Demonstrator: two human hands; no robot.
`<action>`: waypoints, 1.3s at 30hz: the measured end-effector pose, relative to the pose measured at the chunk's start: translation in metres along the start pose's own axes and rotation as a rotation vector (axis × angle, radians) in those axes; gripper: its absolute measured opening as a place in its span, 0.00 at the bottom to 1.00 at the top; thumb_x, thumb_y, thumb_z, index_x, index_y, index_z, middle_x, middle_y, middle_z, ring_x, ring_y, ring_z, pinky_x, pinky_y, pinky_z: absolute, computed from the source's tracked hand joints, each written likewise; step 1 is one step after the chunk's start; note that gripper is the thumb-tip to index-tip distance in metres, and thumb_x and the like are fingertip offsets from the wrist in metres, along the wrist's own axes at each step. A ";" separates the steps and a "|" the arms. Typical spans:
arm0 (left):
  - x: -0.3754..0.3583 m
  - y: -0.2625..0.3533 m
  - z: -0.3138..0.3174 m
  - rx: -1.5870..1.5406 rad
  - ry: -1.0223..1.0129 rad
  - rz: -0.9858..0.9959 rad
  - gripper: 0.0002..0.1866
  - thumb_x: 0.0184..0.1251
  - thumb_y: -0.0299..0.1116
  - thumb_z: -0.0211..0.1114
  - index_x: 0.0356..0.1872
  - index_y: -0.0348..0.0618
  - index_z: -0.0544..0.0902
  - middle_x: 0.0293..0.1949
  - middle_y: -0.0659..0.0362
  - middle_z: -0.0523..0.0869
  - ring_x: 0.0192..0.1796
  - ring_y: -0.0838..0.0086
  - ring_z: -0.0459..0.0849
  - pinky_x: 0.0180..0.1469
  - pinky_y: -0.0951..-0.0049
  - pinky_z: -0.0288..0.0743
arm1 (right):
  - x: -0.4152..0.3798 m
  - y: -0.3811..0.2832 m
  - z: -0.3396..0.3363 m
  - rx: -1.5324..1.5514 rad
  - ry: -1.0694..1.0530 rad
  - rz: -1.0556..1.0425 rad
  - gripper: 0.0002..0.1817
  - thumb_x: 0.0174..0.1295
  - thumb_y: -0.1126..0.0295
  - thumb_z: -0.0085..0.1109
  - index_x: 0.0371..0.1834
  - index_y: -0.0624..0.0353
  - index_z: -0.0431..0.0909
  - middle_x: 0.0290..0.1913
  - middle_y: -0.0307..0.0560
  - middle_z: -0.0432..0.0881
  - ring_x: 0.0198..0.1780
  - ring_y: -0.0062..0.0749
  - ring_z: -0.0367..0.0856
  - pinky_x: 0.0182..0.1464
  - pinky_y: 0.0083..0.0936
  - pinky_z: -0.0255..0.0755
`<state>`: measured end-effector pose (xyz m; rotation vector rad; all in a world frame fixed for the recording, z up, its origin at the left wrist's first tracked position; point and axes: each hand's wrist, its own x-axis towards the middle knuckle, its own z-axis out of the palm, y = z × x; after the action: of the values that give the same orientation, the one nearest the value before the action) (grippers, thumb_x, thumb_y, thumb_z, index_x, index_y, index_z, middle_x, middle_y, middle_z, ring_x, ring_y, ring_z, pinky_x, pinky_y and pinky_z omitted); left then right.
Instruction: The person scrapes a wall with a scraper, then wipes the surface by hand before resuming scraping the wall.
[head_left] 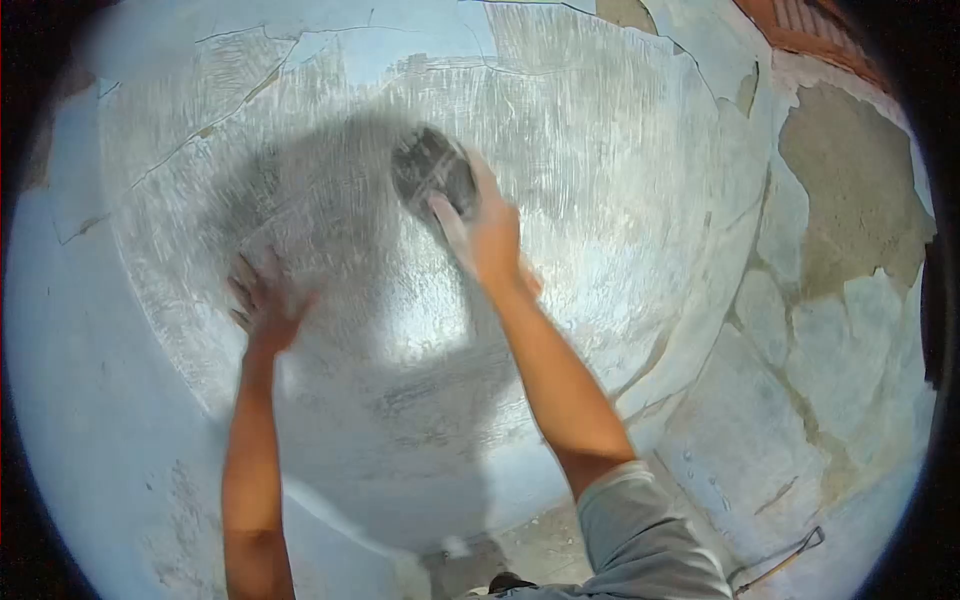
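Note:
My right hand [492, 235] grips a dark, oval block [428, 165] with a streaked grey face, thumb across it and fingers along its right edge. The block lies against a broad grey patch of scraped wall [580, 140] covered in fine, mostly upright scratch marks. Lower and to the left, my left hand [268, 302] is spread open over the same patch, fingers apart and nothing in it. Shadows of my arms and the block fall across the wall around both hands.
Pale blue paint [60, 330] borders the scraped patch, with cracks at the upper left. Bare brown plaster [850, 190] shows at the right, under a reddish-brown frame [835, 45]. A long-handled tool [785, 562] lies at the lower right.

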<state>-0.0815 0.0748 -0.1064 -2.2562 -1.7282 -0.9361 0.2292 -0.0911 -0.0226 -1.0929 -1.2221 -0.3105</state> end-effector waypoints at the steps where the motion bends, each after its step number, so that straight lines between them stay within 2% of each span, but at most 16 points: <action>1: -0.022 0.001 0.020 -0.075 -0.042 0.018 0.64 0.65 0.81 0.62 0.90 0.72 0.33 0.87 0.48 0.15 0.85 0.32 0.15 0.76 0.11 0.31 | -0.035 0.015 -0.003 0.195 0.080 -0.005 0.44 0.66 0.58 0.77 0.81 0.65 0.67 0.66 0.69 0.83 0.66 0.55 0.85 0.69 0.40 0.77; 3: -0.085 -0.013 0.091 -0.345 -0.395 0.066 0.57 0.74 0.74 0.58 0.90 0.67 0.35 0.88 0.48 0.18 0.87 0.38 0.18 0.83 0.24 0.30 | -0.121 0.044 -0.009 0.335 0.242 0.288 0.39 0.72 0.65 0.73 0.80 0.71 0.66 0.73 0.62 0.76 0.72 0.46 0.77 0.72 0.33 0.73; 4: -0.145 0.030 0.065 -0.533 -0.532 -0.019 0.54 0.79 0.70 0.56 0.90 0.48 0.43 0.91 0.50 0.37 0.91 0.53 0.35 0.88 0.42 0.34 | -0.173 0.061 -0.010 0.487 0.301 0.425 0.38 0.74 0.66 0.71 0.81 0.70 0.65 0.70 0.59 0.78 0.68 0.42 0.79 0.69 0.34 0.74; 7: -0.290 0.033 0.171 -1.132 -1.053 -0.119 0.36 0.82 0.55 0.62 0.83 0.48 0.70 0.83 0.52 0.68 0.83 0.56 0.65 0.83 0.51 0.60 | -0.322 0.111 -0.009 0.685 0.256 0.842 0.30 0.74 0.71 0.68 0.76 0.65 0.69 0.67 0.53 0.79 0.69 0.41 0.76 0.71 0.35 0.70; 8: -0.342 0.038 0.211 -1.151 -1.174 -0.042 0.36 0.86 0.52 0.57 0.85 0.45 0.65 0.86 0.53 0.63 0.85 0.62 0.63 0.85 0.55 0.55 | -0.356 0.109 -0.018 0.593 0.143 0.989 0.29 0.73 0.76 0.67 0.75 0.64 0.69 0.64 0.51 0.80 0.62 0.38 0.80 0.64 0.36 0.76; 9: -0.405 0.038 0.263 -1.562 -1.256 -0.504 0.32 0.86 0.48 0.60 0.82 0.43 0.70 0.81 0.58 0.71 0.77 0.60 0.74 0.80 0.52 0.64 | -0.434 0.159 -0.003 0.476 0.082 1.004 0.31 0.71 0.77 0.67 0.77 0.65 0.68 0.67 0.53 0.79 0.63 0.40 0.81 0.63 0.34 0.78; 14: -0.411 0.076 0.240 -1.287 -0.934 -0.358 0.31 0.82 0.41 0.61 0.80 0.41 0.69 0.73 0.53 0.76 0.72 0.57 0.77 0.74 0.55 0.68 | -0.496 0.131 -0.014 0.590 -0.088 1.071 0.42 0.67 0.72 0.73 0.81 0.66 0.60 0.67 0.57 0.77 0.68 0.45 0.79 0.70 0.40 0.73; 18: -0.375 0.092 0.203 -1.164 -0.597 -0.147 0.30 0.80 0.36 0.62 0.77 0.38 0.68 0.67 0.49 0.81 0.68 0.55 0.81 0.69 0.57 0.72 | -0.390 0.072 -0.013 0.181 -0.364 0.614 0.49 0.68 0.71 0.75 0.85 0.67 0.52 0.70 0.62 0.76 0.71 0.48 0.78 0.69 0.40 0.77; 22: -0.297 0.108 0.144 -1.079 -0.218 0.054 0.29 0.77 0.31 0.63 0.75 0.36 0.68 0.60 0.45 0.85 0.64 0.54 0.84 0.64 0.59 0.76 | -0.294 0.052 0.014 0.405 -0.386 0.316 0.52 0.71 0.64 0.73 0.87 0.69 0.44 0.72 0.72 0.75 0.69 0.59 0.82 0.67 0.44 0.80; 25: -0.203 0.139 0.062 -1.105 -0.029 0.071 0.32 0.81 0.31 0.62 0.80 0.35 0.62 0.68 0.44 0.80 0.67 0.54 0.82 0.67 0.60 0.75 | -0.187 0.032 0.030 0.361 -0.240 -0.099 0.48 0.72 0.65 0.72 0.85 0.72 0.51 0.72 0.74 0.76 0.65 0.61 0.86 0.64 0.46 0.82; 26: -0.175 0.136 0.051 -1.135 0.030 0.222 0.35 0.81 0.28 0.61 0.82 0.32 0.56 0.71 0.41 0.78 0.67 0.54 0.82 0.67 0.62 0.76 | -0.154 0.030 0.036 0.296 -0.191 -0.268 0.44 0.70 0.67 0.72 0.83 0.73 0.58 0.68 0.72 0.81 0.63 0.58 0.88 0.61 0.45 0.83; 27: -0.147 0.118 0.069 -0.770 0.277 0.412 0.39 0.80 0.24 0.60 0.85 0.31 0.51 0.71 0.38 0.77 0.68 0.55 0.83 0.67 0.63 0.77 | -0.120 0.025 0.039 0.323 -0.181 -0.339 0.42 0.70 0.67 0.72 0.83 0.67 0.62 0.71 0.70 0.79 0.66 0.57 0.86 0.64 0.45 0.82; 31: -0.057 0.174 -0.059 -0.807 0.521 0.476 0.52 0.73 0.26 0.72 0.87 0.33 0.43 0.74 0.36 0.73 0.76 0.47 0.76 0.66 0.54 0.83 | -0.004 -0.016 0.037 0.183 -0.200 -0.371 0.37 0.69 0.65 0.70 0.81 0.61 0.69 0.66 0.63 0.86 0.63 0.55 0.88 0.64 0.44 0.80; 34: -0.001 0.192 -0.111 -0.184 0.749 0.596 0.52 0.64 0.24 0.75 0.87 0.45 0.55 0.80 0.32 0.65 0.78 0.38 0.71 0.74 0.50 0.75 | 0.050 -0.032 0.049 0.174 -0.234 -0.340 0.35 0.70 0.61 0.68 0.78 0.62 0.72 0.60 0.62 0.89 0.59 0.55 0.90 0.64 0.42 0.80; 37: 0.035 0.199 -0.136 -0.230 0.581 0.468 0.45 0.62 0.19 0.71 0.83 0.53 0.67 0.83 0.38 0.63 0.81 0.37 0.67 0.79 0.49 0.70 | 0.082 -0.031 0.072 0.170 -0.207 -0.386 0.33 0.71 0.58 0.67 0.76 0.62 0.74 0.58 0.61 0.90 0.58 0.54 0.90 0.64 0.42 0.81; 39: 0.055 0.196 -0.145 0.020 0.721 0.579 0.38 0.64 0.18 0.67 0.78 0.52 0.76 0.84 0.47 0.65 0.81 0.39 0.66 0.79 0.49 0.71 | 0.103 -0.025 0.079 0.173 -0.255 -0.453 0.31 0.72 0.56 0.67 0.74 0.60 0.76 0.57 0.60 0.91 0.57 0.53 0.91 0.64 0.42 0.81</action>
<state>0.0500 -0.0119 0.0878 -1.8668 -0.7275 -1.3244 0.2028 -0.0051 0.0746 -0.7117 -1.6934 -0.4094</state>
